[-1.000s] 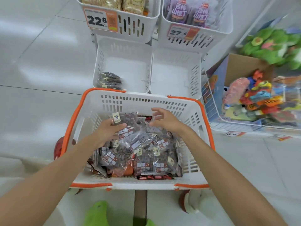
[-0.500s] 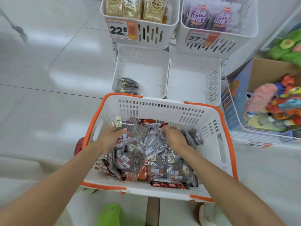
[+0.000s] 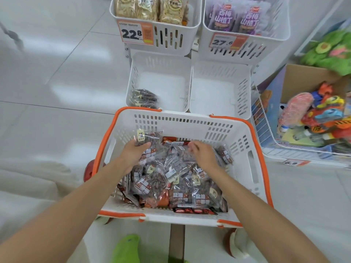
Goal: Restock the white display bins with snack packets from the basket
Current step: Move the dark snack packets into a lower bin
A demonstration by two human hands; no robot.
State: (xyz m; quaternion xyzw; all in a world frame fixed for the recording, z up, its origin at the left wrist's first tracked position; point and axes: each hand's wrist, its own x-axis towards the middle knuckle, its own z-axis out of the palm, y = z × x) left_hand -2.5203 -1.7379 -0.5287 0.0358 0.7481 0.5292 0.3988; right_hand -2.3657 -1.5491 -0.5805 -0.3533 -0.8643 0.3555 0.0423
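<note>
My left hand [image 3: 133, 153] is down in the basket [image 3: 252, 149], thumb and fingers clamped on 1 packet [image 3: 147, 138] at the far left of the pile. My right hand [image 3: 204, 155] sits apart from it to the right, fingers curled down onto the heap of snack packets [image 3: 171, 183], and I cannot tell whether it has caught hold of any. The coming move turns, I judge, on this: the lower left bin [image 3: 171, 82] lies just beyond the basket's far wall, straight out from my left hand, which is the nearer of the 2 to it. A few dark packets [image 3: 145, 97] already lie in its near left corner. The lower right bin [image 3: 221, 90] lies far of my right hand. The held packet's long axis runs near to far, its yellow-labelled end pointing far, toward the bin, so I reckon it wants lifting over the rim with little turning.
</note>
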